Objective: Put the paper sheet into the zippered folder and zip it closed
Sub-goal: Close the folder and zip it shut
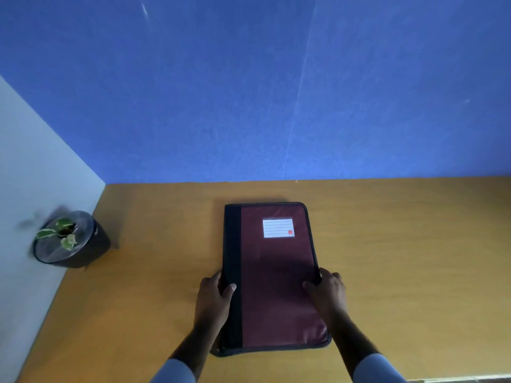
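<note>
A maroon zippered folder (276, 277) with a black spine strip and a white label lies flat and closed on the wooden table (401, 258). My left hand (214, 294) grips its left edge at the spine, thumb on top. Across from it, my right hand (327, 291) holds the right edge, thumb resting on the cover. No paper sheet is visible.
A small dark pot with a green plant (69, 240) stands at the table's left side against the white wall. A blue wall rises behind the table's far edge. The table's front edge shows at the bottom right.
</note>
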A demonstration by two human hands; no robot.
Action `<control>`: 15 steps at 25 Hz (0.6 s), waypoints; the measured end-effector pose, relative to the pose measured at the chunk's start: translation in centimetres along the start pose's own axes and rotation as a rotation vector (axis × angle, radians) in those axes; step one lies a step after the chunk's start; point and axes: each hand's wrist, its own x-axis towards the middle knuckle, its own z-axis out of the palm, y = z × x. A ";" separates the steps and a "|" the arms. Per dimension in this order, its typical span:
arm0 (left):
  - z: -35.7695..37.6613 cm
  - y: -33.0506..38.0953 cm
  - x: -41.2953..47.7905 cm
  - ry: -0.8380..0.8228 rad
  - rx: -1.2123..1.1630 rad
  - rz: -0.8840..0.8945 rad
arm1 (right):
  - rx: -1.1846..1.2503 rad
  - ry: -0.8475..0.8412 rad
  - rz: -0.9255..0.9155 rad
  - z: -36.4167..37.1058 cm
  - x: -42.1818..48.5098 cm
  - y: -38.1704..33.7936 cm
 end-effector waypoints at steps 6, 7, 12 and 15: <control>0.3 -0.4 0.2 -0.013 -0.081 -0.015 | 0.272 -0.036 0.017 -0.2 1.3 1.1; 0.3 -0.3 0.3 0.000 -0.100 -0.024 | 0.344 -0.053 0.020 -0.3 1.7 1.4; 0.7 1.0 0.0 0.041 -0.130 -0.033 | 0.545 -0.081 0.048 -1.5 2.6 2.6; 1.0 3.3 0.9 0.055 -0.170 -0.002 | 0.611 -0.072 0.035 -2.8 4.2 2.6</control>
